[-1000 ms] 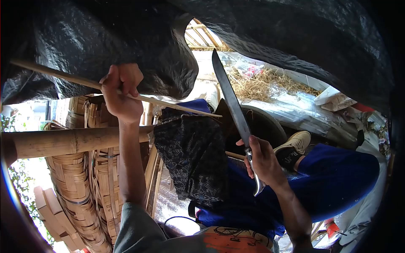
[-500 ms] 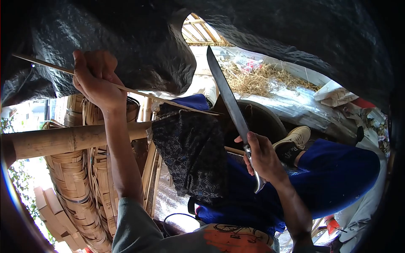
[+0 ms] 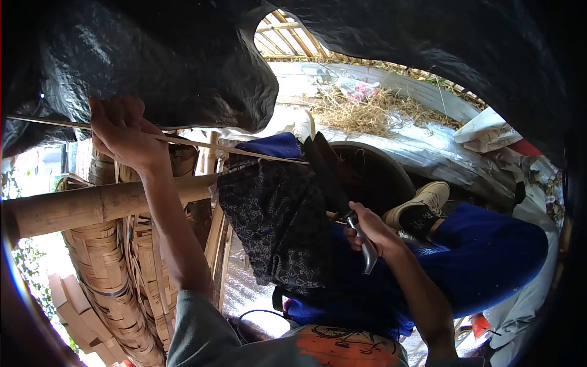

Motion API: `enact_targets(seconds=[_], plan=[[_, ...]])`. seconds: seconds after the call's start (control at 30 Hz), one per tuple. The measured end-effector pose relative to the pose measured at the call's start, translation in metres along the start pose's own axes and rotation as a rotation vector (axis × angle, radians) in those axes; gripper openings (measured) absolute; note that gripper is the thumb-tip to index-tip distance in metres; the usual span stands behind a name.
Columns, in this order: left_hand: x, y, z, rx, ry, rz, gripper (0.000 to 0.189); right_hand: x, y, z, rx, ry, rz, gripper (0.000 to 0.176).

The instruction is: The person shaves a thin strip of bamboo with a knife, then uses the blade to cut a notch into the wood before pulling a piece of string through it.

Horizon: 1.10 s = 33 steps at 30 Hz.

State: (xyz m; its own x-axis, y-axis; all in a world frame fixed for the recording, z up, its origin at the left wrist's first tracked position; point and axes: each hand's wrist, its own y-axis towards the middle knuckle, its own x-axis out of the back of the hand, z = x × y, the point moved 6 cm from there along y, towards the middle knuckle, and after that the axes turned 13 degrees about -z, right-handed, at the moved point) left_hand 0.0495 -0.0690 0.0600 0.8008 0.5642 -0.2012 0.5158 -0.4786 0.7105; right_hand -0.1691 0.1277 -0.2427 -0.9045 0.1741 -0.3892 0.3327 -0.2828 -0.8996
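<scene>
My left hand (image 3: 126,131) is closed around a long thin bamboo strip (image 3: 214,147), which sticks out past the fist on both sides. In my right hand (image 3: 370,231) is the metal handle of a long knife (image 3: 330,177), its dark blade slanting up and to the left. The right end of the strip reaches close to the blade; whether they touch is hard to tell. A dark patterned cloth (image 3: 275,226) lies below the strip, over my lap.
A thick bamboo pole (image 3: 110,205) crosses at the left, with woven bamboo rolls (image 3: 101,263) beneath. Black plastic sheeting (image 3: 165,61) hangs above. A dark round tub (image 3: 379,180) stands beyond the knife, near my shoe (image 3: 425,202). Straw (image 3: 367,113) lies behind.
My left hand has moved down and left with the strip. My right hand has shifted slightly left and up, and the knife blade has swung lower, beside the strip's end.
</scene>
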Motion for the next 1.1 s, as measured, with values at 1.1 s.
enact_targets(seconds=[1.1], plan=[[-0.033, -0.016, 0.023, 0.027, -0.057, 0.059, 0.044, 0.000, -0.070, 0.069, 0.553, -0.075, -0.028, 0.057]])
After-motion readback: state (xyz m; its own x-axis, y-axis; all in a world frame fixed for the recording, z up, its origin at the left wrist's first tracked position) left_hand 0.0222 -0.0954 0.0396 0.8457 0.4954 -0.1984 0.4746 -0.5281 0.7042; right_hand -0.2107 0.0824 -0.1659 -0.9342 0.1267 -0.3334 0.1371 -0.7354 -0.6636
